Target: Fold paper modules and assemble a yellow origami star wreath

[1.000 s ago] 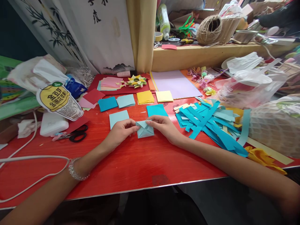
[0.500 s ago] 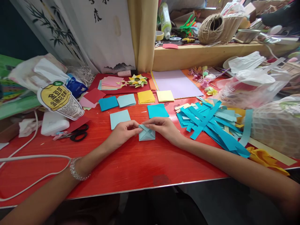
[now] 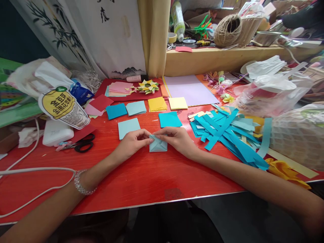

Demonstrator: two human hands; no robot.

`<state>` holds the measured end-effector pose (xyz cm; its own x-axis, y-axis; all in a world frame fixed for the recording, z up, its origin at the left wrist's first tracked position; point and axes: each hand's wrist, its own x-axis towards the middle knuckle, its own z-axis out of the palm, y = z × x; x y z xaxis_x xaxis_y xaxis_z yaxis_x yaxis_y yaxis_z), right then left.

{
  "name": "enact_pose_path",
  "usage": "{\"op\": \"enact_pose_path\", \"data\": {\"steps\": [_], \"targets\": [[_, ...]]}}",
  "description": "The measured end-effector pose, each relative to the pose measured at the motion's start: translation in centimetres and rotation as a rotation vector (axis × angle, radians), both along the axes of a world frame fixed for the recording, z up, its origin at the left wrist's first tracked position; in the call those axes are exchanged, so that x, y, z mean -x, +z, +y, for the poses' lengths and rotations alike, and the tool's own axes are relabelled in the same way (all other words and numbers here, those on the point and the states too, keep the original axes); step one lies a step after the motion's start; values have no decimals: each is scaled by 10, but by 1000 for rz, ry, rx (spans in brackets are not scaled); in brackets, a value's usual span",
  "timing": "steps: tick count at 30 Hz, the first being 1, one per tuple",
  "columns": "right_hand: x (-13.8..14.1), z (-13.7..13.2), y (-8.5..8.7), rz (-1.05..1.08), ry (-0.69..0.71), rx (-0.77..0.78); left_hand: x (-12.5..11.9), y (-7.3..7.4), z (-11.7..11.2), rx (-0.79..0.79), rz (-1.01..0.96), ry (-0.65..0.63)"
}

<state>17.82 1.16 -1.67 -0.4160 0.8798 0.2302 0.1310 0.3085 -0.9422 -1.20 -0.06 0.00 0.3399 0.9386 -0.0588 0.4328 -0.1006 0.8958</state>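
Observation:
A small light blue folded paper square (image 3: pixel 158 145), its creases crossing diagonally, is held between my two hands low over the red table. My left hand (image 3: pixel 135 142), with a clear beaded bracelet at the wrist, pinches its upper left corner. With bent fingers, my right hand (image 3: pixel 176 139) grips its upper right edge. The fingertips of both hands nearly meet and hide part of the top edge. Just behind the left hand lies a light blue paper square (image 3: pixel 128 127). A bright blue paper square (image 3: pixel 170 119) is behind the right hand.
Farther back are blue (image 3: pixel 116 110), yellow (image 3: pixel 157 104) and cream (image 3: pixel 178 103) paper stacks. Blue paper strips (image 3: pixel 222 130) pile up on the right. Black-handled scissors (image 3: pixel 84 145) and a white cable (image 3: pixel 37 170) lie left. A folded paper ring (image 3: pixel 148 86) sits at the back.
The hands keep their pinch on the folded paper with almost no movement. The crossing flaps on its face look slightly shifted. The whole view has slid a little.

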Motion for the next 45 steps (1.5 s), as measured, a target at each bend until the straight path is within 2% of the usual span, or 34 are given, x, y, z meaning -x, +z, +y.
{"op": "enact_pose_path", "data": {"steps": [7, 16, 24, 34, 37, 42, 45], "targets": [[0, 1, -3, -4, 26, -29, 1, 4, 1, 49, -41, -1], [0, 1, -2, -31, 34, -51, 1, -2, 2, 34, -20, -3], [1, 6, -4, 70, 5, 87, 0, 2, 0, 45, -67, 29], [-1, 8, 6, -67, 114, 196, 0, 1, -2, 9, 1, 12], [-2, 9, 10, -88, 139, 288, 0, 1, -2, -13, 32, -5], [-7, 12, 12, 35, 332, 621, -1, 1, -4, -35, 53, -29], [-9, 14, 11, 120, 376, 768, -1, 1, -4, -31, 45, -29]]}}
